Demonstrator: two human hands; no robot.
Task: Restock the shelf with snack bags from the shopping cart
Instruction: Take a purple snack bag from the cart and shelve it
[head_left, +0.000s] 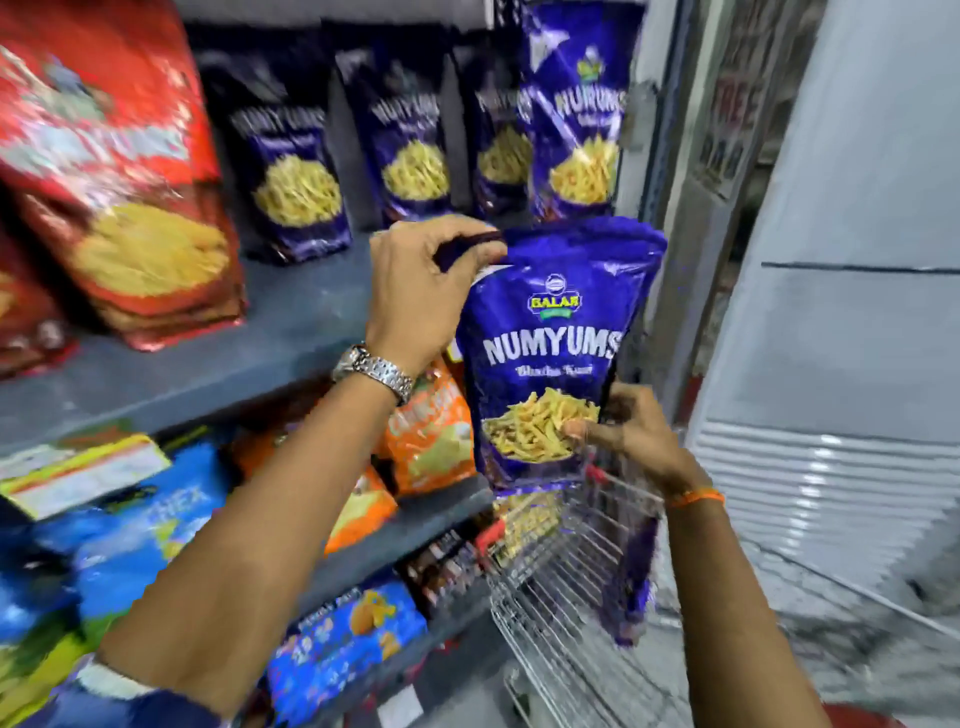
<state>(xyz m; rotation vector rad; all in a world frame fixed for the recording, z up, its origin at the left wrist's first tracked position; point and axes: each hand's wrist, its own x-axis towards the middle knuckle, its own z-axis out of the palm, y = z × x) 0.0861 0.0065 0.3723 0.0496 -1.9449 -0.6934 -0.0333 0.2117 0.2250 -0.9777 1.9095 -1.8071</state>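
A purple Numyums snack bag (550, 353) hangs upright in front of the grey shelf (249, 353). My left hand (426, 291), with a metal watch on the wrist, pinches its top left corner. My right hand (623, 431) grips its lower right edge. On the shelf behind stand several matching purple bags (296, 171) in a row. The wire shopping cart (561, 587) is below the held bag, with another purple bag (631, 587) inside it.
Red snack bags (119, 182) lean at the shelf's left. Lower shelves hold orange bags (431, 431) and blue packs (130, 545). A white cabinet or freezer (857, 312) stands at the right, close to the cart.
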